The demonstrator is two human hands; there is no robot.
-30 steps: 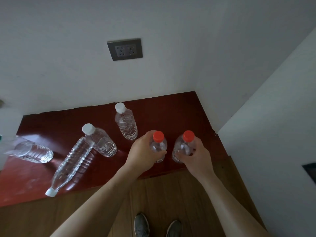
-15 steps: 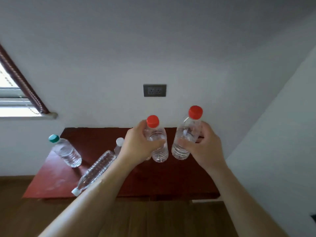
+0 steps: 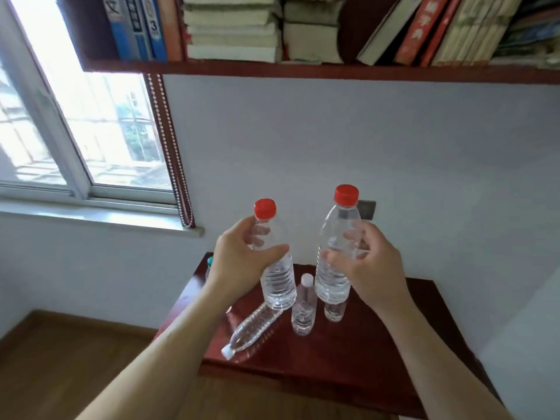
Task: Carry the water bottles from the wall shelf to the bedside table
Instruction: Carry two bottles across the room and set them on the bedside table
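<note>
I hold two clear red-capped water bottles in the air above a dark red table (image 3: pixel 378 353). My left hand (image 3: pixel 239 265) grips the left bottle (image 3: pixel 277 280) around its upper body. My right hand (image 3: pixel 369 265) grips the right bottle (image 3: pixel 335 268), which stands a bit higher. On the table below, a white-capped bottle (image 3: pixel 304 307) stands upright and another white-capped bottle (image 3: pixel 251 330) lies on its side. A further bottle (image 3: pixel 334 312) shows partly behind the right one. A green cap (image 3: pixel 209 261) peeks out behind my left wrist.
A dark red wall shelf (image 3: pixel 303 69) packed with books hangs overhead. A window (image 3: pixel 75 122) with a beaded cord is at the left. A wall socket (image 3: pixel 367 209) sits behind the right bottle. Wooden floor (image 3: pixel 60 359) lies to the left, a white wall at right.
Both hands have lifted the red-capped bottles off the table and raised them. My view has tilted upward, bringing the window and the book shelf into sight.
</note>
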